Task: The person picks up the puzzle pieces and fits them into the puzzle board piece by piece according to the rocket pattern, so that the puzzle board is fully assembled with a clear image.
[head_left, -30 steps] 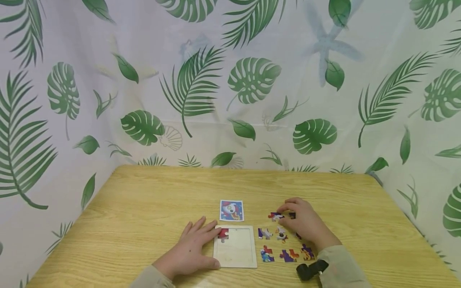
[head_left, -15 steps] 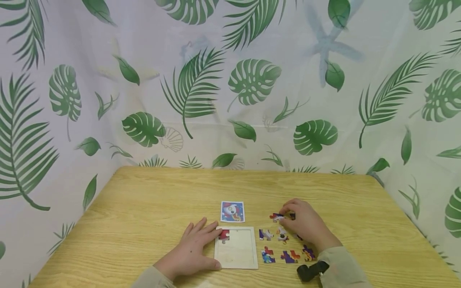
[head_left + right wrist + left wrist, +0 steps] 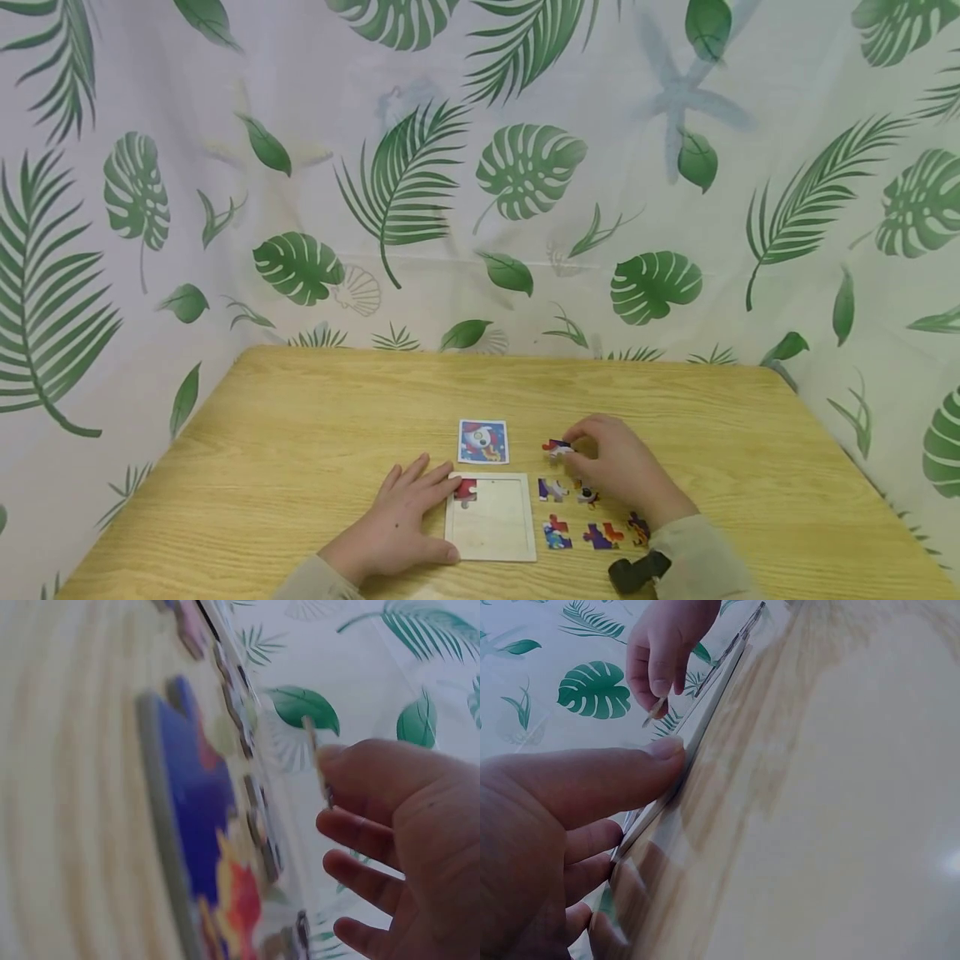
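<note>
My right hand [image 3: 626,467] pinches a jigsaw piece [image 3: 556,448] with red, purple and white on it between thumb and fingers. In the right wrist view the piece [image 3: 310,739] appears edge-on, raised off the table. My left hand [image 3: 397,525] lies with fingers spread along the left side of a square wooden puzzle tray [image 3: 528,533], index fingertip and thumb on its rim. A red corner piece [image 3: 467,487] sits in the tray's upper left corner. The left thumb [image 3: 622,776] presses on the rim in the left wrist view.
Several loose jigsaw pieces lie right of the tray, including a blue and red one [image 3: 557,533], a purple and orange one [image 3: 602,536] and a white and purple one [image 3: 552,489]. A picture card [image 3: 483,442] lies behind the tray. A leaf-print curtain [image 3: 495,300] hangs beyond the table.
My right hand has picked up the red, purple and white piece from the back row and moved slightly left with it. My left hand stays on the tray.
</note>
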A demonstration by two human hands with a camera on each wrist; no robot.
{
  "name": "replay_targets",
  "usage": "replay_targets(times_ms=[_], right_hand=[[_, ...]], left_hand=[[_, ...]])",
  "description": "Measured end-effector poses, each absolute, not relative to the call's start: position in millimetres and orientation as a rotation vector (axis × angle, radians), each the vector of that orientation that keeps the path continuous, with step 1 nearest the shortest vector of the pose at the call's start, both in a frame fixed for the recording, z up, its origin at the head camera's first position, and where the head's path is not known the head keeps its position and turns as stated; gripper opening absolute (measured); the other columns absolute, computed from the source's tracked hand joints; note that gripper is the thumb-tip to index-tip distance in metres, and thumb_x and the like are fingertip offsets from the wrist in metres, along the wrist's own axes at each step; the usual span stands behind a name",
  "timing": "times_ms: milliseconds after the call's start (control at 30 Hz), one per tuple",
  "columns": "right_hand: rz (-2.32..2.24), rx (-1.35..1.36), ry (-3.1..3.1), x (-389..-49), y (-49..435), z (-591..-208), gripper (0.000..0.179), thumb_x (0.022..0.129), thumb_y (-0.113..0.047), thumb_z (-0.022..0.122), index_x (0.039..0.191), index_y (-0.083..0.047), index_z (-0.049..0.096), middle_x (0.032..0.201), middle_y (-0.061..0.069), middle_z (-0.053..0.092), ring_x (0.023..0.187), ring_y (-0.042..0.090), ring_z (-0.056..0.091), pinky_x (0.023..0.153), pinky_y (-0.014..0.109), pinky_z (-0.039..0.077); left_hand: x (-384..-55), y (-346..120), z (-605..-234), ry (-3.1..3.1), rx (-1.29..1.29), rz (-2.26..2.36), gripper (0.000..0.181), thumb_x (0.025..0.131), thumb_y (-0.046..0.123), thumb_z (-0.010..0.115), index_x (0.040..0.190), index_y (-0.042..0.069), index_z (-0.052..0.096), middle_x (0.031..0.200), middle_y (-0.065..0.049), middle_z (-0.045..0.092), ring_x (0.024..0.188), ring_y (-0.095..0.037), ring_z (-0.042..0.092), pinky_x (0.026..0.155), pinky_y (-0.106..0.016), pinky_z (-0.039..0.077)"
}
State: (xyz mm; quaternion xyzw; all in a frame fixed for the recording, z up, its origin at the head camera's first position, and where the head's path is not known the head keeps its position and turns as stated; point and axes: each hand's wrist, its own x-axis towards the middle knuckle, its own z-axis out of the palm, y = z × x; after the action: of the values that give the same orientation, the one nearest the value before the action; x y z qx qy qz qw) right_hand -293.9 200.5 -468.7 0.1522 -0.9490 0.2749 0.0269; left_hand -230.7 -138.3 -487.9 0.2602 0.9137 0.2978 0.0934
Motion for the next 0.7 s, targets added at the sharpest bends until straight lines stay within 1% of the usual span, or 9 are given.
replay_targets(times_ms=[133, 233, 367, 467, 633, 700], right_hand=[[0.85, 0.508, -2.932, -289, 185, -460, 0.018, 0.091, -0.031, 0.076, 0.105, -0.02, 0.073, 0.115, -0.001, 0.066, 0.121, 0.031, 0.056, 0.105, 0.055, 0.043], [0.878, 0.532, -2.941, -285, 171, -455, 0.016, 0.091, -0.033, 0.077, 0.102, -0.023, 0.073, 0.114, -0.004, 0.065, 0.119, 0.027, 0.056, 0.106, 0.052, 0.044], [0.883, 0.609, -2.947, -278, 153, -455, 0.012, 0.09, -0.03, 0.078, 0.1, -0.025, 0.073, 0.109, -0.008, 0.065, 0.113, 0.022, 0.058, 0.103, 0.048, 0.047], [0.888, 0.676, -2.954, -275, 141, -456, 0.011, 0.09, -0.026, 0.078, 0.1, -0.023, 0.073, 0.106, -0.008, 0.065, 0.108, 0.021, 0.06, 0.099, 0.047, 0.049], [0.917, 0.686, -3.014, -270, 125, -458, 0.012, 0.09, -0.026, 0.077, 0.1, -0.021, 0.074, 0.103, -0.007, 0.065, 0.097, 0.016, 0.06, 0.094, 0.046, 0.052], [0.92, 0.676, -3.031, -269, 122, -460, 0.012, 0.09, -0.026, 0.076, 0.1, -0.02, 0.074, 0.102, -0.007, 0.065, 0.095, 0.015, 0.059, 0.093, 0.046, 0.052]], left_hand=[[-230, -138, -486, 2.712, 0.772, 0.883, 0.094, 0.077, 0.057, 0.079, 0.154, 0.013, 0.046, 0.163, -0.007, 0.032, 0.153, -0.038, 0.011, 0.118, -0.065, -0.002], [-229, -139, -486, 2.719, 0.77, 0.877, 0.094, 0.077, 0.057, 0.078, 0.153, 0.013, 0.046, 0.163, -0.007, 0.033, 0.152, -0.038, 0.012, 0.118, -0.064, -0.001], [-230, -139, -486, 2.716, 0.765, 0.875, 0.093, 0.077, 0.058, 0.078, 0.153, 0.014, 0.047, 0.163, -0.007, 0.033, 0.152, -0.038, 0.012, 0.118, -0.065, -0.001], [-230, -139, -486, 2.708, 0.756, 0.874, 0.093, 0.078, 0.058, 0.078, 0.153, 0.014, 0.046, 0.163, -0.006, 0.032, 0.153, -0.038, 0.011, 0.118, -0.065, -0.001], [-230, -139, -485, 2.7, 0.755, 0.881, 0.093, 0.078, 0.059, 0.077, 0.153, 0.014, 0.046, 0.163, -0.006, 0.032, 0.153, -0.038, 0.01, 0.117, -0.066, -0.001], [-229, -138, -485, 2.701, 0.759, 0.883, 0.093, 0.078, 0.059, 0.077, 0.153, 0.014, 0.046, 0.163, -0.006, 0.032, 0.153, -0.039, 0.011, 0.117, -0.066, -0.001]])
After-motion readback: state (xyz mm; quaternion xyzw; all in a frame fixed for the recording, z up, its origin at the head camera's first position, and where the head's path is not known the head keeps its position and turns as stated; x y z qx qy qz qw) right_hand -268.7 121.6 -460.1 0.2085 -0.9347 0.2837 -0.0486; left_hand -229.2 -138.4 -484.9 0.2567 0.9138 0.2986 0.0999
